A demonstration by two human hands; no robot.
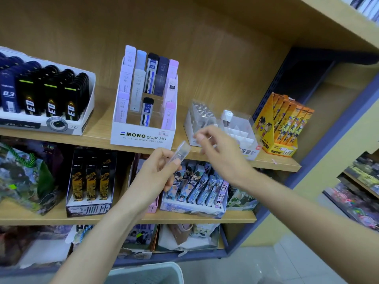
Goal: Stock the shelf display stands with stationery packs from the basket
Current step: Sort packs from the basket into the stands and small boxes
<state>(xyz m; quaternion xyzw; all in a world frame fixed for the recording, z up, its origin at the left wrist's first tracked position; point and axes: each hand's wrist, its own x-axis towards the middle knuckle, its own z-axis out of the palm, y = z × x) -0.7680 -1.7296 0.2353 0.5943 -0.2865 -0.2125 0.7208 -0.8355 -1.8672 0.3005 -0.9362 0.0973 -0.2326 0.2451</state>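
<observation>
Standing on the shelf (98, 132), the MONO stand (143, 136) holds rows of lead cases. Just below its front right corner the left hand (155, 173) grips a clear pack (182, 150), tilted up to the right. Right of the MONO stand the right hand (221, 154) shows pinched fingertips; blur hides whether it holds anything. A clear divided stand (238, 128) sits behind it. The basket (164, 269) lies well below the MONO stand.
</observation>
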